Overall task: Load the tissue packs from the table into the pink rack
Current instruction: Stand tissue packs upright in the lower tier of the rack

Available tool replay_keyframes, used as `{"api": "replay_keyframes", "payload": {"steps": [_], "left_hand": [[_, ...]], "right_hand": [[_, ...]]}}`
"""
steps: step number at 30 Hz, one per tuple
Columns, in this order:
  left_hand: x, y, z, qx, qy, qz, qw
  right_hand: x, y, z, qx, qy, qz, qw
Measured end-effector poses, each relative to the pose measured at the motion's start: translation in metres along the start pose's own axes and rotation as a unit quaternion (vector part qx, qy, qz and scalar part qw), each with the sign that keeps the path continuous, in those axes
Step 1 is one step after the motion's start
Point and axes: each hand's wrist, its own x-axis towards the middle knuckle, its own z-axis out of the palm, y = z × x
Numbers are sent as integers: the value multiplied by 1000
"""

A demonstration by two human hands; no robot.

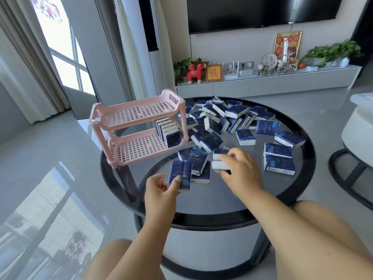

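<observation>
A pink two-shelf rack (139,128) stands on the left of the round glass table (212,201). A row of several dark blue tissue packs (168,131) stands on its lower shelf at the right end; the upper shelf is bare. A heap of blue packs (222,118) lies behind and to the right of the rack. My left hand (159,190) grips a pair of upright packs (180,176) near the table's front. My right hand (240,168) has its fingers curled round two stacked packs (220,159) whose white edges show.
Loose packs (279,158) lie on the table's right side. A white round stool (359,138) stands to the right. A TV cabinet (262,85) with ornaments runs along the back wall. My bare knees sit under the table's front rim.
</observation>
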Motion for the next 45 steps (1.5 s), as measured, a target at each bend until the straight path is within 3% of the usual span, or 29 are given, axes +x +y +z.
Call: {"api": "replay_keyframes", "payload": {"steps": [3,8,12,15,17,19,22,24,26,29,33,38,41,43,45], "left_hand": [[-2,-2,-3,-28,-75,-37,996],[-7,7,-5,-69,-142,-87,984],[-9,14,-7,-132,-168,-132,968],[-9,16,-11,-140,-199,-133,961],[-11,18,-12,-113,-238,-108,959],[-12,16,-12,-105,-240,-91,961],[-8,9,-16,-132,-197,-68,969],[-6,7,-19,-145,-163,-55,974],[-5,7,-24,-142,-116,-47,982],[-1,4,-31,-108,-83,-9,991],[3,0,-41,29,-55,36,997],[9,-2,-48,46,-45,50,997],[16,-3,-54,66,-57,40,995],[20,-3,-57,71,-80,26,994],[23,-4,-60,71,-109,15,991]], "right_hand": [[-1,-1,-1,13,57,-41,997],[-16,-26,-12,142,145,-44,978],[-40,-52,-8,232,22,-158,960],[-50,-60,-10,293,-83,-168,938],[-49,-63,-13,329,-94,-168,924],[-42,-66,-14,360,-74,-124,922],[-19,-67,-9,308,-43,65,948],[3,-66,-3,228,-83,183,953],[23,-68,4,156,-143,237,948],[45,-76,12,109,-200,269,936],[60,-77,20,115,-264,290,913],[57,-71,15,224,-162,229,933],[38,-68,-5,393,-89,240,883],[20,-65,-15,491,-107,232,833],[1,-63,-19,523,-152,205,813]]}}
